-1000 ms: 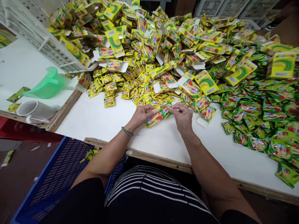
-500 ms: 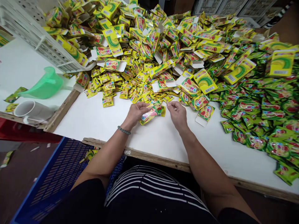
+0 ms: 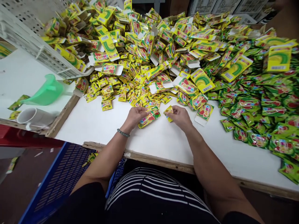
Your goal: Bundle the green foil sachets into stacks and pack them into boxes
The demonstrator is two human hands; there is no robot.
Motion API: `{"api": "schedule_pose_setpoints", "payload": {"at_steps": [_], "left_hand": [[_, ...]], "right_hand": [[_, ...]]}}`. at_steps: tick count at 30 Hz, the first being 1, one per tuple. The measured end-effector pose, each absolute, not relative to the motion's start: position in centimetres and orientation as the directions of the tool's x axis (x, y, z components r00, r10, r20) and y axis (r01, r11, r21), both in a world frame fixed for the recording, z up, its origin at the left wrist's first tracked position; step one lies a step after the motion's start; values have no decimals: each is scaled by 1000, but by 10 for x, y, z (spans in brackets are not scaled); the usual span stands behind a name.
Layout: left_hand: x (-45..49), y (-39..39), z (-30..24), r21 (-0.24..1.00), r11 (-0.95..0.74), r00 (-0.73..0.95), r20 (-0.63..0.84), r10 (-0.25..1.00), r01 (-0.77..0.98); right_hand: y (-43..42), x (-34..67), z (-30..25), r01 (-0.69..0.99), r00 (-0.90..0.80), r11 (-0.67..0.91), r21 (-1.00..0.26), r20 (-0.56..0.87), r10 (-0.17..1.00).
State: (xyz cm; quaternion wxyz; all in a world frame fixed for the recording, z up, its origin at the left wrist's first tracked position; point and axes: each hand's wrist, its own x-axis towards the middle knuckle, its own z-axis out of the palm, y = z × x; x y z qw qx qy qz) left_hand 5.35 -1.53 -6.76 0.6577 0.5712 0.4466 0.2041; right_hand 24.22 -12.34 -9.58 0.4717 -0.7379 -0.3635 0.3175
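Note:
My left hand is closed round a small stack of yellow and green sachets that rests on the white table. A short way to the right, my right hand pinches a single small yellow sachet between its fingertips. Both hands sit just in front of a big heap of small yellow sachets and printed cartons.
Green sachets cover the table's right side. A white crate holds cartons at the back left. A green scoop and a white mug lie on a lower surface at left. A blue crate stands below the table's edge.
The hands have drawn apart. My right hand has picked up a single small yellow sachet, while my left keeps hold of the stack.

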Motion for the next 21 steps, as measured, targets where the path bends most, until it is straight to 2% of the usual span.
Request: {"api": "schedule_pose_setpoints", "payload": {"at_steps": [1,3,5,7,11,14,17,21], "left_hand": [[55,-17,-68,934,257,535,-354,768,249],[57,-20,-67,936,247,565,-349,748,252],[59,-23,-67,937,262,595,-348,724,229],[60,-25,-67,936,299,623,-348,701,185],[61,-27,-67,935,339,661,-323,677,110],[62,-27,-68,936,346,666,-299,683,65],[62,-28,-69,944,329,627,-272,730,27],[62,-30,-69,963,264,630,-242,738,60]], "right_hand": [[-123,240,-93,94,517,-210,-973,-133,846],[-120,231,-87,-168,493,-56,-984,-133,860],[-115,220,-84,-264,484,22,-964,-112,868],[-111,212,-85,-245,506,12,-969,-117,855],[-111,213,-93,-3,631,-61,-998,-50,774],[-115,218,-94,132,640,-88,-987,17,769],[-119,217,-89,166,610,-123,-978,4,792],[-125,216,-81,154,543,-151,-976,-44,838]]}}
